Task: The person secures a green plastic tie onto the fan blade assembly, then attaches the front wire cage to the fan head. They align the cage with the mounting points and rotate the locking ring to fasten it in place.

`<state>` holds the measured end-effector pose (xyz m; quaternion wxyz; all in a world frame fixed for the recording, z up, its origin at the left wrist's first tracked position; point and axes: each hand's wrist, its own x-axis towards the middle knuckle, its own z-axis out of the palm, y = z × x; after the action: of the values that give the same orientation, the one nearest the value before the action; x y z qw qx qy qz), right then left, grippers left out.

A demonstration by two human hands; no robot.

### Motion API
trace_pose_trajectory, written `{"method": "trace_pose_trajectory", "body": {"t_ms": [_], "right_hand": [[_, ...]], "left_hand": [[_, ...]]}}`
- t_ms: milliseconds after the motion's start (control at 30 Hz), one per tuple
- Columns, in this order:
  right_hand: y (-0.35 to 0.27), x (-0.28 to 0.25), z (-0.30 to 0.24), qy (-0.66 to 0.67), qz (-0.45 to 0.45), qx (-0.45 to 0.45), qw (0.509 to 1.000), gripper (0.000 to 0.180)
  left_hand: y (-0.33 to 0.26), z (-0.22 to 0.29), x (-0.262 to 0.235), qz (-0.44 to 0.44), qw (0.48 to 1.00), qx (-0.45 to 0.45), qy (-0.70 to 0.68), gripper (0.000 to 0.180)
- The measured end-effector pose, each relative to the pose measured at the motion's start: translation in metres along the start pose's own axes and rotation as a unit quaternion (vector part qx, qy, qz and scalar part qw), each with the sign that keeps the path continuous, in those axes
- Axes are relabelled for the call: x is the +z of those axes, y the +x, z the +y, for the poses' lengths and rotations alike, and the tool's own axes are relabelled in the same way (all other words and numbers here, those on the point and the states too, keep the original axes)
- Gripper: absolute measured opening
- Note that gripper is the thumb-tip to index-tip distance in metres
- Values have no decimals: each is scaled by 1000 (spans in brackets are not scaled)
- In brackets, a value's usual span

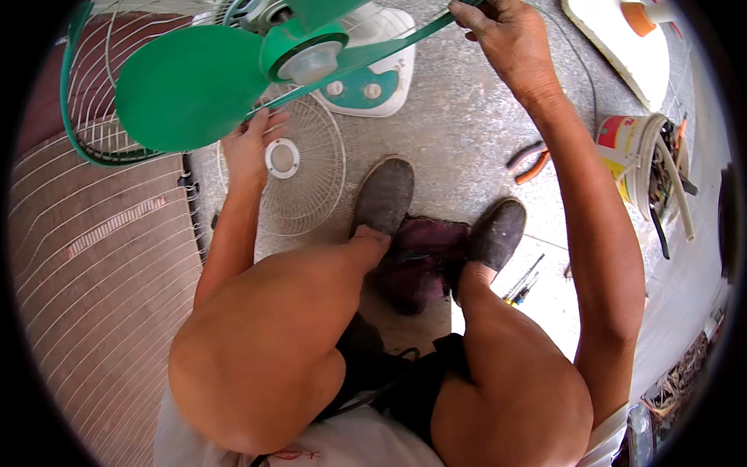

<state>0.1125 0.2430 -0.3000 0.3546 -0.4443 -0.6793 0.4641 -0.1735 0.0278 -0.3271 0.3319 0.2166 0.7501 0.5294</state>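
Fan [187, 89]: green-bladed, ahead of the shoes [385, 191].
Green band [424, 33]: along the fan's near side.
Right hand [507, 39]: right of the fan, pinching the band.
Left hand [249, 148]: at the fan's near edge — cannot tell if gripping.
Wire guard [307, 167]: near the fan — floor level.

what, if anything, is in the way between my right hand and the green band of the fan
Nothing visible: the right hand grips the green band directly, near the top edge of the picture, with no object between them.
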Motion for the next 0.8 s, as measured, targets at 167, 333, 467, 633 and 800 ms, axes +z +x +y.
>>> {"method": "trace_pose_trajectory", "body": {"t_ms": [167,333,467,633,800], "right_hand": [[2,13,11,48,-13,70,996,16],[6,19,21,51,-46,107,992,17],[9,23,28,92,-51,135,985,17],[11,29,29,60,-68,160,983,18],[3,35,34,56,-74,145,985,22]], "left_hand": [[3,0,7,-16,1000,-13,-22,25],[7,-3,13,-26,999,-24,-25,27],[12,-4,20,-48,998,-37,-34,26],[16,-12,24,-50,994,-55,-79,25],[21,-14,28,-62,990,-75,-104,26]]}}
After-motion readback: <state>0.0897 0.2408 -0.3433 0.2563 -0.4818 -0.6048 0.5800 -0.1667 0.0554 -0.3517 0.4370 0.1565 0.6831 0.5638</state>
